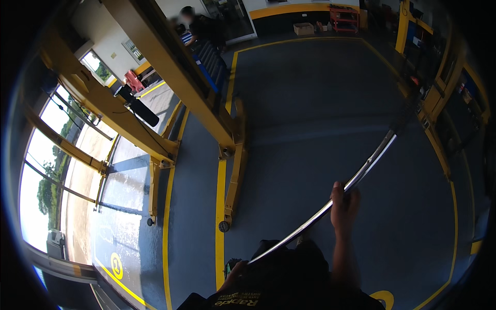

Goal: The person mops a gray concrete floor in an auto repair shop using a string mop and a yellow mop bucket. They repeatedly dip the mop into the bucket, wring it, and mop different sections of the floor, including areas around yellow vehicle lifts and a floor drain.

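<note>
A long, shiny metal pole (318,213) runs slantwise across the view, from near my body up to the far right. My right hand (343,206) is closed around its middle, thumb on top. Lower down, my left hand (236,274) grips the near end, close to my body and partly in shadow. The pole's far end turns dark beside the right-hand lift post, and what is fixed there cannot be made out.
Yellow lift posts (173,67) stand at left, with a swing arm (235,181) low over the blue-grey floor (310,103). Another lift post (439,101) is at right. Far off are a blue tool cabinet (206,72), a person in dark clothes (204,28) and a red cart (344,19).
</note>
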Motion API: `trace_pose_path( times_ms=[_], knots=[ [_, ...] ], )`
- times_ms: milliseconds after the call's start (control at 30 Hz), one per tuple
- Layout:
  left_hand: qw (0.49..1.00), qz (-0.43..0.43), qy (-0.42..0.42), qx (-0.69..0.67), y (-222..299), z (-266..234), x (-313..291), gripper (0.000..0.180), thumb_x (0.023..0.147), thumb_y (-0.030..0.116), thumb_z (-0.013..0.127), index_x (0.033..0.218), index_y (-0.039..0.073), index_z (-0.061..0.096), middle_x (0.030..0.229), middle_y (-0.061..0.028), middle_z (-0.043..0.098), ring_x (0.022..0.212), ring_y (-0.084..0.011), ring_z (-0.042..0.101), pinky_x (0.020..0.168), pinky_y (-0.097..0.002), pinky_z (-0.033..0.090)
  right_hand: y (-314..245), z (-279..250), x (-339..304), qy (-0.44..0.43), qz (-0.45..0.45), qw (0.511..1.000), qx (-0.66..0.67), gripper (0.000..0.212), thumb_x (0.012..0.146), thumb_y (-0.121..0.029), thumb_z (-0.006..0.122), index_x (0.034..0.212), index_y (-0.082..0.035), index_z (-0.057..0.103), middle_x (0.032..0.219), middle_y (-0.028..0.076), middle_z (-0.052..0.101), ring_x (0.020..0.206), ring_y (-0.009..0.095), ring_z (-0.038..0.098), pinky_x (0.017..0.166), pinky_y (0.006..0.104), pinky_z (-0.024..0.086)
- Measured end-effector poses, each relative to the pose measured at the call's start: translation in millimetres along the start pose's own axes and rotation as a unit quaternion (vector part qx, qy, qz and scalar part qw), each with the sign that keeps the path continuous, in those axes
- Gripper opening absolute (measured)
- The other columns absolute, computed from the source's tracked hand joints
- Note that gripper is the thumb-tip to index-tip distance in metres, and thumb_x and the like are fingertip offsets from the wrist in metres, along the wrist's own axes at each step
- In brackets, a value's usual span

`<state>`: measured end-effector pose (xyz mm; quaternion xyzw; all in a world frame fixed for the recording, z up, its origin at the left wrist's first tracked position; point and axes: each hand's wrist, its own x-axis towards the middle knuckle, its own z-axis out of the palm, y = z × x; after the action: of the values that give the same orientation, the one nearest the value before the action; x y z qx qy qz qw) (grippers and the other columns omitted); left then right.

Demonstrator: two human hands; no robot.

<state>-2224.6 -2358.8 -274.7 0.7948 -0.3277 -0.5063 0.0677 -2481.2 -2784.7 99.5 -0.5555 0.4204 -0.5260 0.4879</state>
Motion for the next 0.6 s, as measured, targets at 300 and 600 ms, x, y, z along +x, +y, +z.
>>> trace_pose_path(
  times_ms=[300,600],
  knots=[
    [0.999,0.002,-0.006,-0.038,160.7,-140.5,214.4,0.031,0.094,0.015,0.061,0.123,0.014,0.072,0.121,-0.0184,0.074,0.119,-0.0383,0.070,0.097,-0.0508,0.054,18.5,134.7,302.3,-0.170,-0.100,0.980,0.031,0.023,0.099,-0.014,0.073,0.080,-0.006,0.063,0.060,-0.001,0.061,0.051,0.004,0.056,0.049,0.0231,0.042],
    [0.998,0.026,-0.053,-0.012,285.4,-314.1,421.7,0.032,0.094,0.014,0.060,0.123,0.013,0.072,0.122,-0.0186,0.074,0.120,-0.0383,0.069,0.098,-0.0507,0.054,30.8,306.2,571.4,-0.206,-0.231,0.950,-0.036,0.021,0.094,-0.012,0.076,0.079,-0.005,0.063,0.058,0.000,0.061,0.049,0.006,0.056,0.048,0.0233,0.041]
  ],
)
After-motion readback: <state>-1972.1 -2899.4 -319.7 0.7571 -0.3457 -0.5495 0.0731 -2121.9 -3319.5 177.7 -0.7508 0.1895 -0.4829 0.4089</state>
